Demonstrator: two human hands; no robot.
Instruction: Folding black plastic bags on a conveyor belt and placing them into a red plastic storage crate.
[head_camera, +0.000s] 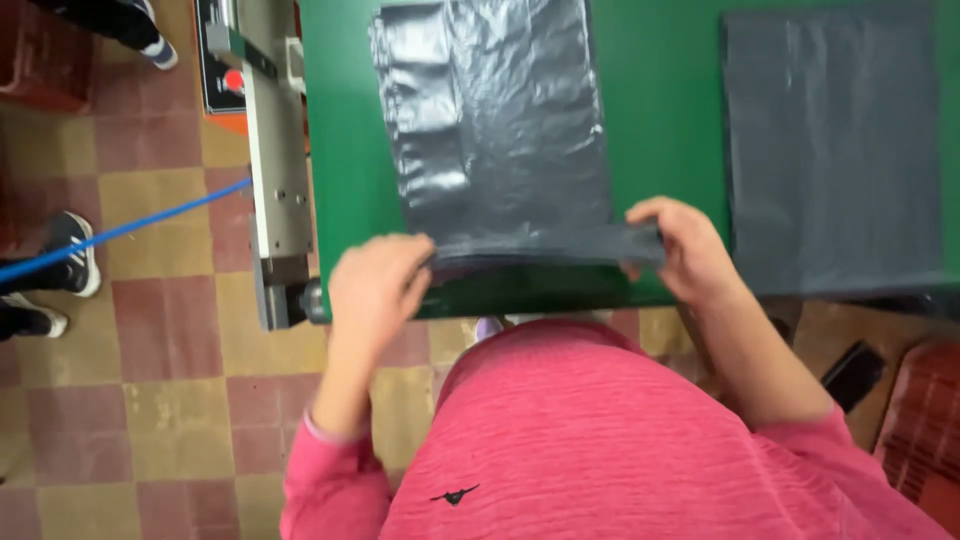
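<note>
A stack of dark grey plastic bags (510, 130) lies on a green table (660, 110), its near edge folded up toward me. My left hand (375, 285) pinches the left end of that folded edge. My right hand (680, 245) grips the right end of the same edge. Both hands hold the fold a little above the table's front edge. My pink sleeves and shirt fill the bottom of the view.
A second flat pile of dark grey bags (835, 150) lies at the table's right. A grey metal machine (275, 170) with a red button stands against the table's left side. A blue cord (120, 232) crosses the tiled floor. Another person's shoes (70, 255) are at the left.
</note>
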